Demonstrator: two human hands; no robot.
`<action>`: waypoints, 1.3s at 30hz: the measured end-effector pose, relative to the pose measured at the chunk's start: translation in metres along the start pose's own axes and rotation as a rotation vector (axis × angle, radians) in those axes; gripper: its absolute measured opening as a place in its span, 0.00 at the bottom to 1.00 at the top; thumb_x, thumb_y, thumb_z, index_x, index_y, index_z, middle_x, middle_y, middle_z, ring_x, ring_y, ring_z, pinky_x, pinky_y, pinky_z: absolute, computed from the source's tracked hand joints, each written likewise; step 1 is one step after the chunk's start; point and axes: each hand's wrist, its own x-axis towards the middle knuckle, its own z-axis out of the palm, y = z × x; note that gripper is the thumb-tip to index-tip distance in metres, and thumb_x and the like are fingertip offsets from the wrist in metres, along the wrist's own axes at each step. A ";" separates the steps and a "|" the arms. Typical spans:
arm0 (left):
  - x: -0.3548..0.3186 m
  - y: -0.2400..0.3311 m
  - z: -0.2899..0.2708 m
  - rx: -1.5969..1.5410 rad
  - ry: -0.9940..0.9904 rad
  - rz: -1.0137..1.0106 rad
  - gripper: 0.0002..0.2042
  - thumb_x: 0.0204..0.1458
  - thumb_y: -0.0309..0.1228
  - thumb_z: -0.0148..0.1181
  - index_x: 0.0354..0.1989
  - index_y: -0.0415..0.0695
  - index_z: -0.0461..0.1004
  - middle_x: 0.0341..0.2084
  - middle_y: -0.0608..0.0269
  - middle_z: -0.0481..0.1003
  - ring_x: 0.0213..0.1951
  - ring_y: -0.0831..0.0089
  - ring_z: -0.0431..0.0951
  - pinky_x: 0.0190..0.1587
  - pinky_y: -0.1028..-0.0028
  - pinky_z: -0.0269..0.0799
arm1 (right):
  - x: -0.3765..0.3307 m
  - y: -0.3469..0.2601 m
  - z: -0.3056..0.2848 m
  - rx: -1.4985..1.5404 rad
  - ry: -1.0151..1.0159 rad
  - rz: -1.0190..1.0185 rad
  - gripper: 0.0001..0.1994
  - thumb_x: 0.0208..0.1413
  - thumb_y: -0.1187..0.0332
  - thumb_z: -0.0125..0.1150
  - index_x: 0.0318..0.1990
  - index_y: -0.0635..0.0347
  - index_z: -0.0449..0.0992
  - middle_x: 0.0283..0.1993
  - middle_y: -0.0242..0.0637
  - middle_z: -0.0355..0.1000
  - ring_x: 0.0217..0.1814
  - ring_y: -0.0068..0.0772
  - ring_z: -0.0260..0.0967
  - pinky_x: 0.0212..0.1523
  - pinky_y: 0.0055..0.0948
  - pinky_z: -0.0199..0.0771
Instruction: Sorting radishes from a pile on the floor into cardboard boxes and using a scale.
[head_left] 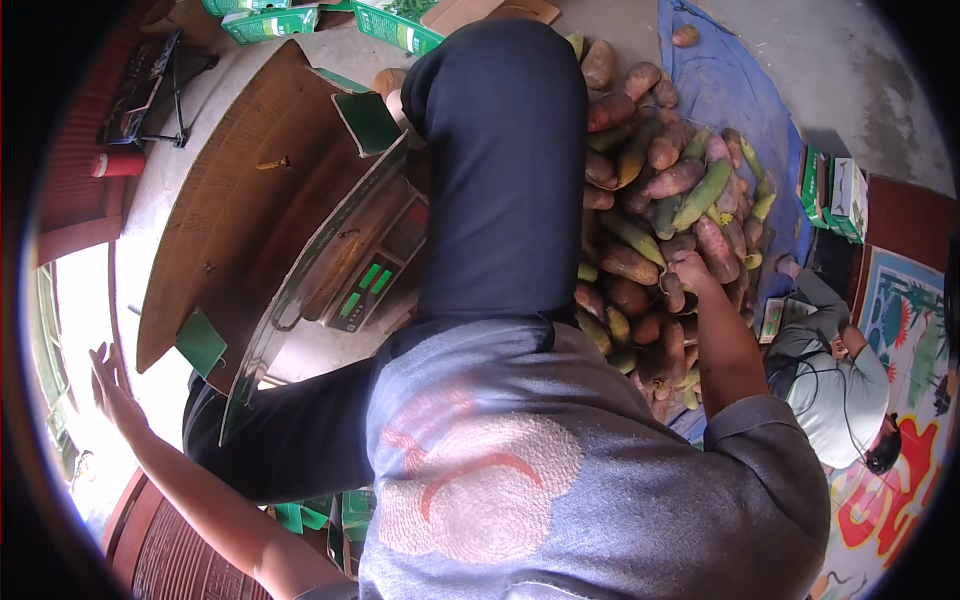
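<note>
My right hand point(688, 272) reaches into a big pile of reddish-brown and green mangoes point(660, 200) heaped on a blue tarp point(740, 100); its fingers curl over one fruit, and whether it grips that fruit is unclear. My left hand point(110, 385) is stretched out far to the left, fingers spread, holding nothing. My dark-trousered leg point(500, 160) and grey shirt point(540, 460) fill the middle of the view. An open brown cardboard box point(250, 190) with green flaps sits to the left of my leg.
A weighing scale point(365, 285) with green digits stands between the box and my leg. Green cartons point(835, 195) lie at the right and along the top edge. Another person in a grey top point(835, 385) crouches at the right. A red cup point(118, 164) stands at the left.
</note>
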 end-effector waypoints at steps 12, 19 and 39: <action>-0.002 -0.054 -0.025 -0.409 0.096 -0.208 0.25 0.68 0.44 0.52 0.63 0.37 0.68 0.63 0.46 0.68 0.68 0.63 0.66 0.70 0.67 0.63 | 0.012 -0.019 0.041 -0.584 -0.083 0.197 0.27 0.52 0.47 0.63 0.51 0.59 0.82 0.60 0.48 0.74 0.65 0.49 0.69 0.63 0.43 0.70; -0.007 -0.061 -0.003 -0.522 0.079 -0.274 0.25 0.68 0.43 0.51 0.67 0.39 0.64 0.67 0.48 0.63 0.70 0.63 0.62 0.72 0.66 0.59 | 0.035 0.020 0.055 -0.437 0.059 0.377 0.25 0.52 0.50 0.70 0.48 0.61 0.82 0.51 0.45 0.80 0.51 0.47 0.78 0.48 0.42 0.77; -0.018 0.028 0.012 -0.373 0.001 0.019 0.17 0.66 0.40 0.57 0.52 0.40 0.79 0.47 0.60 0.81 0.52 0.72 0.80 0.59 0.69 0.73 | 0.095 -0.147 -0.092 -0.935 -0.090 -0.190 0.12 0.54 0.65 0.65 0.25 0.67 0.80 0.29 0.48 0.77 0.29 0.45 0.74 0.32 0.43 0.76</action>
